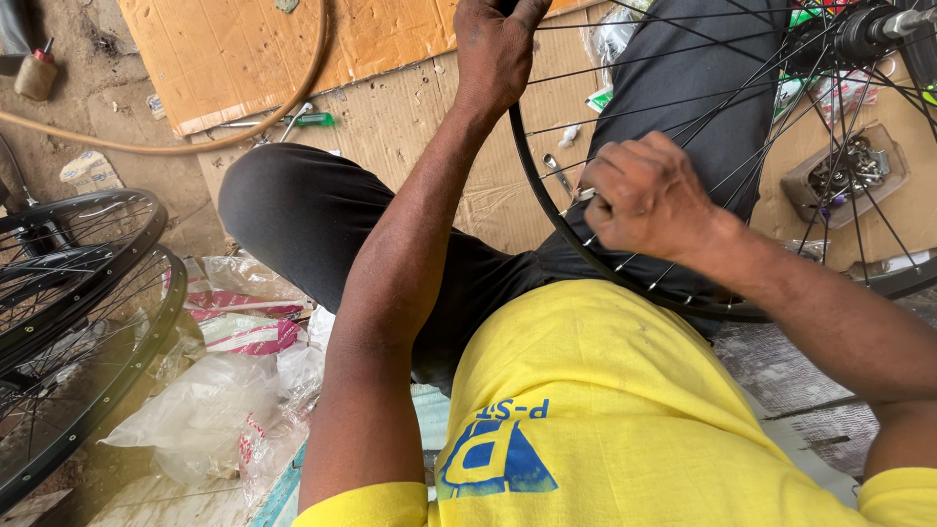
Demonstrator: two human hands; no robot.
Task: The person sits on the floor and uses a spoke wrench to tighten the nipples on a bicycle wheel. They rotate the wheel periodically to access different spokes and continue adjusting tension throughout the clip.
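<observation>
Centrally, a black bicycle wheel [547, 210] is propped upright across the lap, its rim gripped at the top by the left hand [495, 49]. Just below and to the right, the right hand [646, 195] is closed around a small metal tool [578, 198] at the spokes [742, 146]. Well left of both hands, two more wheels [78, 293] are stacked.

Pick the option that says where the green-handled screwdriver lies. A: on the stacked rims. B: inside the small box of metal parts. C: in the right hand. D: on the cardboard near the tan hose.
D: the green-handled screwdriver lies on the cardboard, just below the tan hose, away from both hands.
</observation>
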